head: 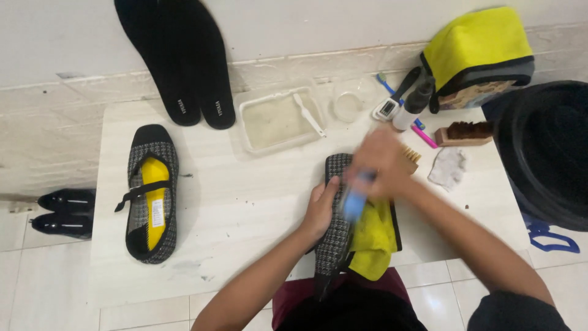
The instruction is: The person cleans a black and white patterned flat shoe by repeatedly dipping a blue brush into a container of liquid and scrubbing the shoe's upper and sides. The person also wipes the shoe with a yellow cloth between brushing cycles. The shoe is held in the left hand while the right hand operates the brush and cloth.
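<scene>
My left hand (321, 208) grips the side of a black-and-white tweed flat shoe (336, 236) tilted on its edge at the table's front. My right hand (381, 167), blurred by motion, holds a blue-handled brush (354, 201) against the shoe's upper. A yellow cloth (371, 236) is stuffed inside or under the shoe. The matching shoe (151, 193) with a yellow lining and black strap lies flat at the left of the white table (245, 208).
Two black insoles (184, 61) lean on the wall. A clear tub of cloudy liquid (278, 119) holds a white brush. Nearby are a small round dish (348, 105), a bottle (411, 104), a wooden brush (463, 133), a crumpled rag (448, 167), a yellow bag (478, 52), a black bucket (545, 153) and black shoes (64, 211) on the floor.
</scene>
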